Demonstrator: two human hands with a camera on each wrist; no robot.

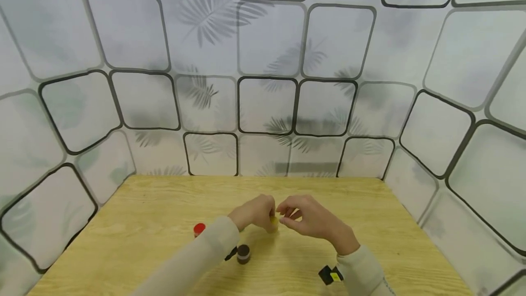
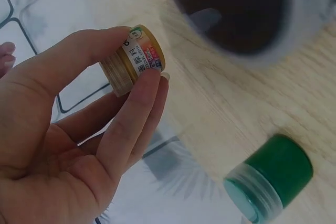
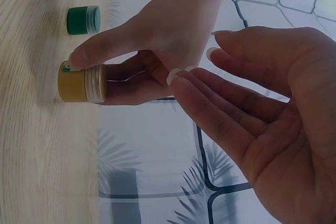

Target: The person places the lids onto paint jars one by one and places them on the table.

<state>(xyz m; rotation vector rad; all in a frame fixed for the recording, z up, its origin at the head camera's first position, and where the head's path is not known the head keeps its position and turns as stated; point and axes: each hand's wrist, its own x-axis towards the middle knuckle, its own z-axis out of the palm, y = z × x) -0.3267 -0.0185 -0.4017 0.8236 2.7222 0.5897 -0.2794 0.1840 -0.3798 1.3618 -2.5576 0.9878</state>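
A small paint jar of yellow-ochre colour with a printed label is held between the thumb and fingers of my left hand. In the right wrist view that jar shows its clear collar turned toward the palm side. Whether its base touches the table I cannot tell. My right hand is just right of the jar, apart from it, with loosely bent fingers and nothing between them. A green paint jar stands near the left hand. Closer to me is a dark paint jar.
A red-topped jar stands left of the left forearm, partly behind the sleeve. The wooden table ends at a patterned curtain at the back and both sides. Dark straps with small boxes sit at the wrists.
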